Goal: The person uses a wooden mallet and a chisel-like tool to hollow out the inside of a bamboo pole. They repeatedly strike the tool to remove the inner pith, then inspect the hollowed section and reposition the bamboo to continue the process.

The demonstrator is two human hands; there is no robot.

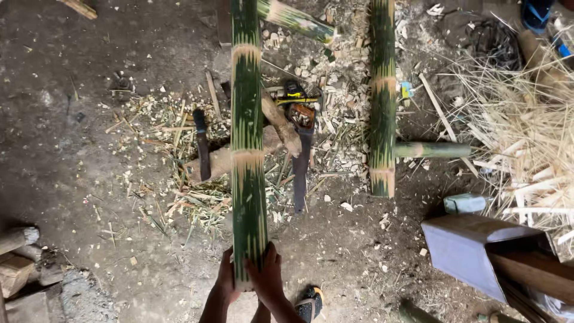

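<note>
The bamboo pole was a long, thick culm — dark green, streaked with pale scraped patches and ringed by light tan nodes. It ran straight up the view from its near cut end, over a wooden block and a litter of chips on the dirt floor, and out past the top edge. Both hands clasped the near end — one on each side.

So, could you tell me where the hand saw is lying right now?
In the head view, the hand saw lies on the ground among wood chips, just right of the bamboo pole both hands grip, beside a chunk of wood.
</note>
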